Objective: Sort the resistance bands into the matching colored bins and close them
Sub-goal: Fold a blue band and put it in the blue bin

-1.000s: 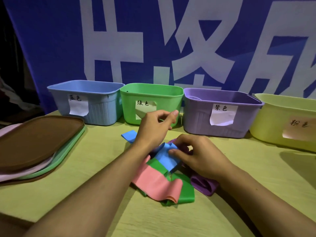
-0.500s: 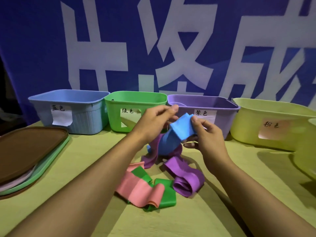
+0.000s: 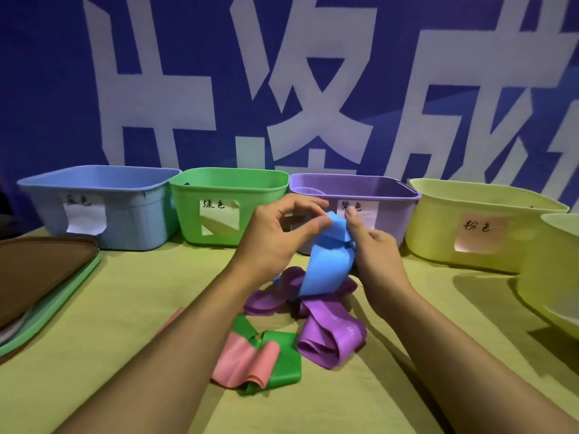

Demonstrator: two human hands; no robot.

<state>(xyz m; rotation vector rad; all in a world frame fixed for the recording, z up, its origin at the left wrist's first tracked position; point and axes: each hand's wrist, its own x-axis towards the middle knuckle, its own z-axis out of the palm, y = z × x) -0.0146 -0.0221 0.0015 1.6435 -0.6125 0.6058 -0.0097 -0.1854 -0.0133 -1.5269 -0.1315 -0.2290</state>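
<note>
Big blue banner [image 3: 62,89] with white characters across the back, yellow-green tablecloth [image 3: 125,308] underneath everything. Four open bins lined up along the banner: blue bin [image 3: 131,227], green bin [image 3: 250,189], purple bin [image 3: 394,214], yellow bin [image 3: 438,233], each with a paper label, plus part of another pale tub [image 3: 548,277] poking in at the right edge. Lids [image 3: 40,270] stacked off to the left, brown one on top, green edge below it, so nothing closed yet. Blue band [image 3: 326,264] lifted off the pile, both hands up in front of the purple bin: left hand [image 3: 282,233] pinching the top fold between thumb and fingers, right hand [image 3: 372,245] pinching the other side of that same fold, lower loop dangling down and touching the purple band [image 3: 332,333] on the cloth. Pink band [image 3: 247,361] and green band [image 3: 282,355] tangled together just in front, near the left forearm. Looks like step one of the sorting, by my guess: blue picked out, not yet binned. Next move probably means carrying it well over to the left, past the green bin, and dropping it in the blue one. Worth watching that the hanging loop doesn't drag the purple band along, since the two are touching.
</note>
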